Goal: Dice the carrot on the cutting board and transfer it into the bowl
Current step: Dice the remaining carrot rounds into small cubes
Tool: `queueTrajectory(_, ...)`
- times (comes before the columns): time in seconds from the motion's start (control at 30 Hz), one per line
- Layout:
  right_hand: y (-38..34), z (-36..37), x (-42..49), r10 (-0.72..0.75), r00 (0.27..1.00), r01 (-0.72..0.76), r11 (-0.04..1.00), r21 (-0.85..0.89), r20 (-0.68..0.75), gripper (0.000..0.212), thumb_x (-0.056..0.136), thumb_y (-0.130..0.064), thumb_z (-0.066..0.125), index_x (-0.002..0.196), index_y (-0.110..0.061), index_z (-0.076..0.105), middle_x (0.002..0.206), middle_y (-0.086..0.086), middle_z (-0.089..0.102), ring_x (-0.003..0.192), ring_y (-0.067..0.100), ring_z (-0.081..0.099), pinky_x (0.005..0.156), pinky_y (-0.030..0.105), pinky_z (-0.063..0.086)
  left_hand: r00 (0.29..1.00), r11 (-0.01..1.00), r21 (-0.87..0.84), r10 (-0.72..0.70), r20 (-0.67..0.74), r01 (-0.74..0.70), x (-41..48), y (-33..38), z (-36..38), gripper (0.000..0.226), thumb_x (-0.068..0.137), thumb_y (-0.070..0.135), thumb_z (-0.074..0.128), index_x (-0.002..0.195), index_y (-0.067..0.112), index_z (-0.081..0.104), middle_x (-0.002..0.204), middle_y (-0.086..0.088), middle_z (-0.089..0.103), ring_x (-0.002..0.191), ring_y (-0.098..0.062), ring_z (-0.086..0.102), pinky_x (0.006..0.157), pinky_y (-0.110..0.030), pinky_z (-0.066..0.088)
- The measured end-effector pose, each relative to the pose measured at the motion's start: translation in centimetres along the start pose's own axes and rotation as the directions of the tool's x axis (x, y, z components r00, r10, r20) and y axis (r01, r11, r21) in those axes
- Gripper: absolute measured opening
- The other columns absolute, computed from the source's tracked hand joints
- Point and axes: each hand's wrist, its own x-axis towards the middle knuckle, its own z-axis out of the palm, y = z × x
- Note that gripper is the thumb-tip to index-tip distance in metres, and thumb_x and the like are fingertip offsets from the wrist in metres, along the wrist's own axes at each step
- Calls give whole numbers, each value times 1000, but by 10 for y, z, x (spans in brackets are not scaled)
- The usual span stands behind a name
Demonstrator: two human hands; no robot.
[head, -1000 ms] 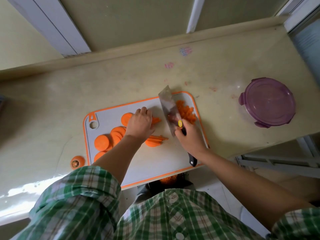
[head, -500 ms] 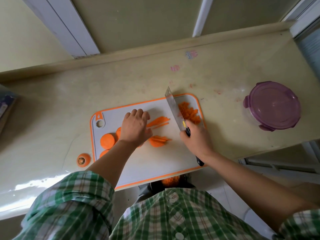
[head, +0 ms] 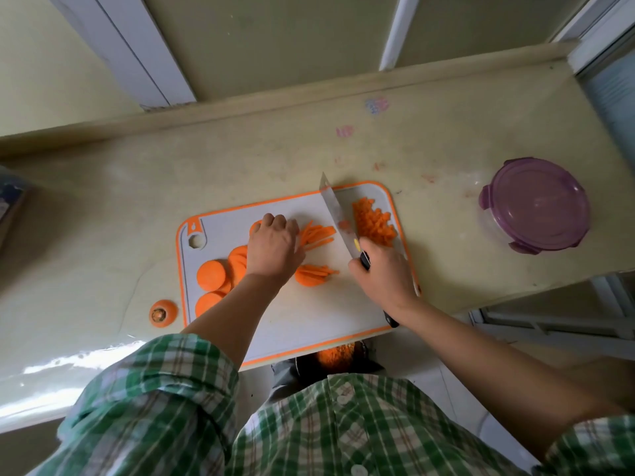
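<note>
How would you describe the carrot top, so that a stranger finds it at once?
Find the cutting board with the orange rim. Just off its near left corner, on the counter, lies the carrot top. Unlike the flat slices on the board, it is domed, with a dark stem scar.

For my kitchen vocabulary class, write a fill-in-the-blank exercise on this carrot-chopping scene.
1. The right hand grips a steel knife by its black ____.
2. The pile of small diced carrot cubes lies on the white, orange-rimmed cutting board, to the ____ of the blade.
3. The left hand holds down thin orange carrot strips, to the ____ of the blade.
4. The round clear container carries a ____ lid.

Missing words: handle; right; left; purple.
</note>
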Motion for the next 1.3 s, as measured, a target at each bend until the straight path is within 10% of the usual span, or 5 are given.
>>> queueTrajectory(0.27,0,4,4,-18,999,18,1000,-10,30,24,79,-18,56,68,-13,36,49,-2,26,51,26,33,47,30,19,1000,983,-182,1,19,2,7,7,1,32,85,12,60,117,5,64,106,-18,57,100,-36,51,80,-44,44)
queueTrajectory(0.97,-4,-8,15,8,997,-10,999,32,82,23,81,-17,56,69,-15,36,50,-2,32,48,20,32,43,30,20,999,977,-211,22,-29,-28,15,25,10,28,82,21,68,104,4,68,96,-16,58,92,-36,55,76,-43,45)
queueTrajectory(1.3,-6,-14,28,3,990,3,999,-47,143,10,91,-22,48,87,-13,47,74,16,62,74,39,59,55,35,33,995,972,-230,18,-103,-41,9,17,8,33,77,22,76,106,7,69,90,-16,59,85,-37,57,71,-41,49)
